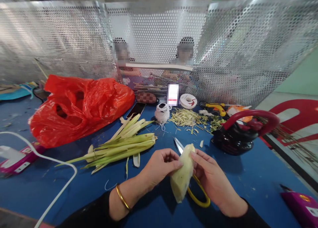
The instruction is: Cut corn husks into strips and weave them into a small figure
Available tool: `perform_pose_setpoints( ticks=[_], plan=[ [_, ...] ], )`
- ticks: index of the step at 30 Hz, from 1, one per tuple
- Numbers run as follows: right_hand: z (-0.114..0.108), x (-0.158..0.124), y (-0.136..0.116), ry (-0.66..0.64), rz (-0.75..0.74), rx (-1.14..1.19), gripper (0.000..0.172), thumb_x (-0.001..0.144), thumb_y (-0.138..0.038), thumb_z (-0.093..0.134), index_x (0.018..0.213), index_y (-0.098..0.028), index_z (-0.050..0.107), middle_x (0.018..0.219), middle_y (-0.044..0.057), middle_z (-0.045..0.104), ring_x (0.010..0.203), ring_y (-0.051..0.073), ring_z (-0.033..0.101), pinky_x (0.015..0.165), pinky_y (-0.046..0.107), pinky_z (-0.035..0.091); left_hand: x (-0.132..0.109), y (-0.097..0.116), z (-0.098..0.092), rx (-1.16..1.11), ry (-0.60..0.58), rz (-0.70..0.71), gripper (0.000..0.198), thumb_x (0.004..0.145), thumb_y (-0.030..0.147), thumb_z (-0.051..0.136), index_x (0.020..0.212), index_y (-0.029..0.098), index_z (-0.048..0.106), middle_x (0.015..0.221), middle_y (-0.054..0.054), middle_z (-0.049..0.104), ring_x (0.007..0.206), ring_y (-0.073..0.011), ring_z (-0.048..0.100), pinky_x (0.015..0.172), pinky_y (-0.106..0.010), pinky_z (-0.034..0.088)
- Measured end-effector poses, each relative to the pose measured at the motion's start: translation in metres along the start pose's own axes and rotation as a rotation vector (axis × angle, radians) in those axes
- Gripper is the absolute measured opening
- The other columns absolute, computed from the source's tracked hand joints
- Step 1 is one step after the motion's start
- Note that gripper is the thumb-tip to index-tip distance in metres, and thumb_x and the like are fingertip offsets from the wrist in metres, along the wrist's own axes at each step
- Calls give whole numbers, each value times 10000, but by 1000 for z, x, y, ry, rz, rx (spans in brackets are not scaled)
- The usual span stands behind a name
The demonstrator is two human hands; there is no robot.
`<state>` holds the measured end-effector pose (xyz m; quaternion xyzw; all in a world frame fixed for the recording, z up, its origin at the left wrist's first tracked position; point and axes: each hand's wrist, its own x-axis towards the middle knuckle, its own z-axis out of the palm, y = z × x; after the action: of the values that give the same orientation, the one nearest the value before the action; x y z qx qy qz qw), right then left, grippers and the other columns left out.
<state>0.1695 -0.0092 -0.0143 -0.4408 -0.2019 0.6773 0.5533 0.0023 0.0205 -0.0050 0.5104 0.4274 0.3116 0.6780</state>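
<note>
Between both hands is a pale yellow-green folded corn husk (182,175), wide below and narrow at the top. The fingers of my left hand (161,165) pinch its left edge, with the thumb on its face. My right hand (212,175) grips the upper right side, thumb in front and other fingers partly hidden behind. Under the held piece lie scissors (198,196) with yellow handles, their blades pointing away and partly covered. To the left of them is a pile of long green and cream corn husks (124,148).
A red plastic bag (81,105), a phone (136,110), a string spool (162,113), a ribbon roll (188,101) and husk scraps (186,118) stand along the back before a perforated metal screen (159,32). On the right is a dark kettle-shaped pot (235,140); a white cable (64,185) crosses the left.
</note>
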Motion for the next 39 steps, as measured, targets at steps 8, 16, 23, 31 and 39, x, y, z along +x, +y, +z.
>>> perform_pose_setpoints(
  ticks=[8,16,23,31,39],
  plan=[
    [-5,0,-9,-30,-194,-12,183,642,-292,874,765,-221,758,708,-9,676,608,96,577,573,182,486,-3,-1,-2,268,-32,109,121,691,244,709,615,153,684,576,29,564,557,-100,470,551,-239,340],
    [-7,-12,-17,-317,-923,-867,259,805,-112,664,933,-300,787,834,39,624,763,178,591,625,268,482,9,-1,-19,630,481,566,303,706,4,593,777,249,757,985,-26,686,966,-198,612,886,-357,463],
    [0,-6,-30,-448,-902,-1393,352,908,-114,486,1115,-289,711,1045,69,703,941,225,658,818,340,526,27,-11,-39,598,415,338,454,727,-33,487,1061,200,689,1080,-54,655,850,-154,625,829,-315,508],
    [29,98,-125,425,-623,-2279,260,943,-93,457,1012,-54,704,1157,215,645,1119,349,584,930,478,466,17,5,-35,611,413,331,286,783,83,571,1023,175,696,980,-53,689,816,-182,618,747,-314,471],
    [18,177,-119,555,-302,-2329,341,941,-319,606,1246,-169,576,1245,97,608,1031,236,637,852,444,549,15,3,-35,570,400,308,232,780,120,587,965,178,716,916,-48,702,778,-180,611,753,-319,457]
  ],
)
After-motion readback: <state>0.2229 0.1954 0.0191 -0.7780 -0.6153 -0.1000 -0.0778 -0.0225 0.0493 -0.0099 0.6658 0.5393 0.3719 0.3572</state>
